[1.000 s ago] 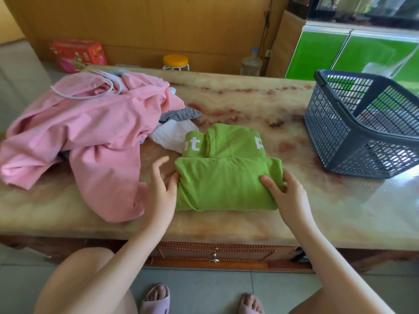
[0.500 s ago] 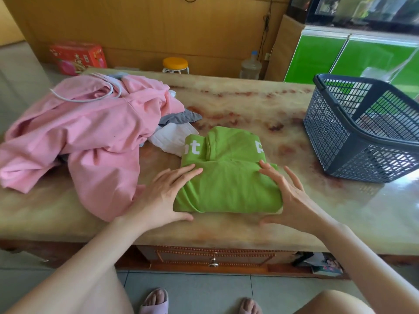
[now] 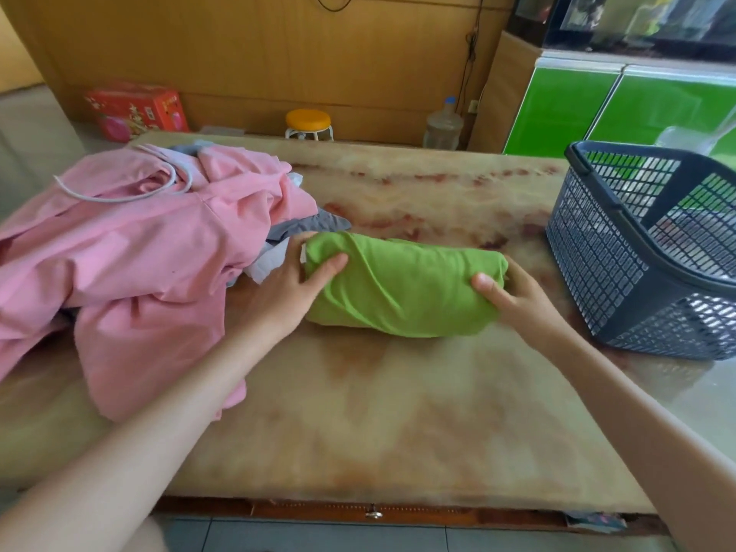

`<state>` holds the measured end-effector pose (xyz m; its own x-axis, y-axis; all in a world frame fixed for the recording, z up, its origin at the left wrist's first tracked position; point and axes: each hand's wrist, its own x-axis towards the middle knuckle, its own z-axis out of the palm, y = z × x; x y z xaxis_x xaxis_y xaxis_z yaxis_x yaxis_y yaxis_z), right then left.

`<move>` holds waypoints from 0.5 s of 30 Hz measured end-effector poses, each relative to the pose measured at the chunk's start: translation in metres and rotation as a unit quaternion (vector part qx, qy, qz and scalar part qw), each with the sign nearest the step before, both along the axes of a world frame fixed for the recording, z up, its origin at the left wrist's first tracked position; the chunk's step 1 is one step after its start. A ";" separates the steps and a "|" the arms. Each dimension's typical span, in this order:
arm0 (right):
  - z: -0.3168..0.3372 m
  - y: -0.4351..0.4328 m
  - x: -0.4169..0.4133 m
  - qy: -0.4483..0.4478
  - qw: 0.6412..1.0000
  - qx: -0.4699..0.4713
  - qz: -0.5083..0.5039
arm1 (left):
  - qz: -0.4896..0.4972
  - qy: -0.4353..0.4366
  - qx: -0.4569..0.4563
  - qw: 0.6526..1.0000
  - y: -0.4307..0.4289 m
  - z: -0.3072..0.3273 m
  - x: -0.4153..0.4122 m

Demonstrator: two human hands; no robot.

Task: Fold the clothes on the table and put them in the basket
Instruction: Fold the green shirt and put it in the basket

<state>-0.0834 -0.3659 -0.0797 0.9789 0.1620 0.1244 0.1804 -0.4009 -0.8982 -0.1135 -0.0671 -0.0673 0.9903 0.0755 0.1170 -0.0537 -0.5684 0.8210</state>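
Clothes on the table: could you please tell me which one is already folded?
The green garment, gripped at its ends by the left hand and right hand, is a compact folded bundle; the pink garment beside it lies crumpled.

A room in a home: a stone-topped worktop (image 3: 398, 412) with a drawer (image 3: 358, 511) under it, a tiled floor (image 3: 318, 537) and a wood-panelled wall (image 3: 239, 45). Beyond the left grip (image 3: 286, 288) stand a yellow-topped stool (image 3: 308, 122), a water jug (image 3: 443, 127) and a red gift box (image 3: 135, 109). Beyond the right grip (image 3: 517, 296) are glossy green cabinet doors (image 3: 597, 109) under a glass tank (image 3: 637, 21).
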 end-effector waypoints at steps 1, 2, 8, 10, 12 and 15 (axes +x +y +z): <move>0.000 0.006 0.007 0.000 1.000 0.013 -0.014 | 0.027 0.036 0.007 0.999 -0.003 -0.001 0.011; -0.001 0.012 0.014 -0.001 0.999 0.012 -0.034 | 0.051 0.069 0.015 0.996 -0.006 -0.001 0.020; 0.003 0.021 0.024 0.027 0.999 0.018 -0.006 | 0.117 0.127 0.085 0.981 -0.007 -0.008 0.060; 0.002 0.022 0.017 0.022 0.999 -0.033 0.005 | 0.118 0.122 0.080 0.982 -0.004 -0.012 0.063; 0.003 0.024 0.017 0.020 0.998 -0.037 -0.035 | 0.110 0.135 0.065 0.982 -0.003 -0.009 0.062; 0.009 0.026 0.020 0.043 0.994 -0.054 -0.086 | 0.094 0.181 0.067 0.977 -0.004 0.002 0.051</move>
<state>-0.0632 -0.3402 -0.0708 0.9996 -0.0005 0.0298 0.0253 -0.5136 -0.8577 -0.0625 -0.0715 -0.0649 0.9386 0.2677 -0.2178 0.3424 -0.6435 0.6846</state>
